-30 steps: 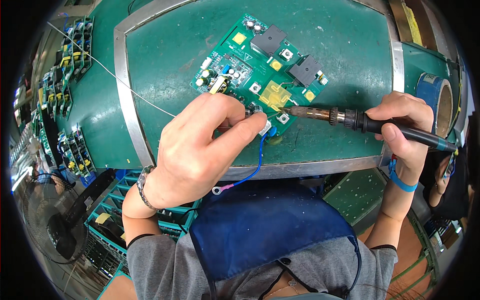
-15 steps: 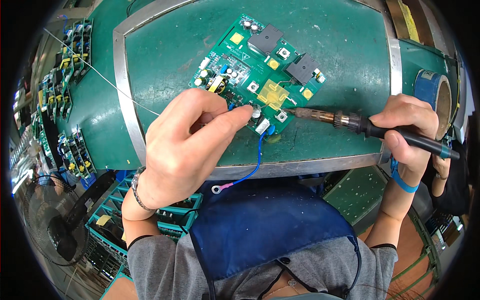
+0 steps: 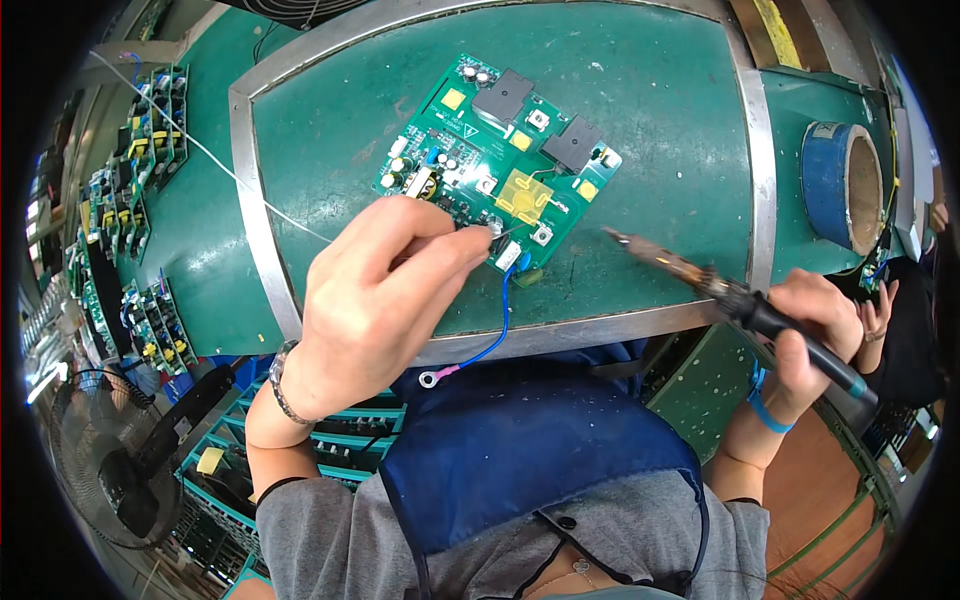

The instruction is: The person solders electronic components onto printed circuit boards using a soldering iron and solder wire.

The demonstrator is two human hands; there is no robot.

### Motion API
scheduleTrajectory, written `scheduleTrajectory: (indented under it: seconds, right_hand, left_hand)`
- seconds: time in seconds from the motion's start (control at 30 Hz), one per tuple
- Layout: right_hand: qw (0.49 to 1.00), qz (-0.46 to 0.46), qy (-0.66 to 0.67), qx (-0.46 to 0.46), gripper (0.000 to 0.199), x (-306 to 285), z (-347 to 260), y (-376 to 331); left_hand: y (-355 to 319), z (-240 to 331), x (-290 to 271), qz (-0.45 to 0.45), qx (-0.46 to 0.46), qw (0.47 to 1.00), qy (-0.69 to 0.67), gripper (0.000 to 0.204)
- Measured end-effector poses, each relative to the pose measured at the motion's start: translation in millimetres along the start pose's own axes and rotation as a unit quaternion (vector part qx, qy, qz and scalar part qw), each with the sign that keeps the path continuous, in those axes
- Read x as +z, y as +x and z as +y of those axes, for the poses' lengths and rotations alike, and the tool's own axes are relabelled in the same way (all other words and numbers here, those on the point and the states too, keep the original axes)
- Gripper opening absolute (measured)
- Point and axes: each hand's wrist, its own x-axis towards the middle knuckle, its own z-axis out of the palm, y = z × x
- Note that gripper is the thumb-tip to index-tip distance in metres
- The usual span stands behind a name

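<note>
1. Both hands are kept apart from each other over or near the green worktop (image 3: pixel 650 120).
2. By the left hand (image 3: pixel 375 290), a thin silvery wire (image 3: pixel 266 203) is pinched between thumb and fingers; its short end is held out past the fingertips, above the circuit board (image 3: pixel 470 200). Whether the board is touched by that end cannot be told.
3. By the right hand (image 3: pixel 815 320), the dark handle of a soldering iron (image 3: pixel 735 300) is gripped; its tip is pointed toward the board and held clear of it, to the right.
4. The board is laid at a slant on the worktop, beyond the left hand. On it, 2 dark blocks and a yellow patch (image 3: pixel 524 197) are seen.
5. A blue lead (image 3: pixel 507 310) is attached at the board's near corner and draped over the metal-trimmed edge, ended by 1 ring terminal (image 3: pixel 440 376).
6. At the right, a blue-sided roll (image 3: pixel 832 185) is placed.
</note>
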Motion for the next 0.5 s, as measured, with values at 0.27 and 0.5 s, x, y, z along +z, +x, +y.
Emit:
scheduleTrajectory:
  seconds: [0.27, 0.5]
  right_hand:
    - [0.987, -0.154, 0.033, 0.008, 0.025, 16.9, 12.4, 51.6]
    - [0.975, -0.211, 0.07, -0.009, 0.026, 25.3, 22.5, 68.6]
  left_hand:
    - [5.5, -1.2, 8.5, -0.013, 0.032, 0.999, 0.008, 0.03]
    - [3.5, -2.4, 9.4, -0.021, 0.028, 0.999, 0.011, 0.033]
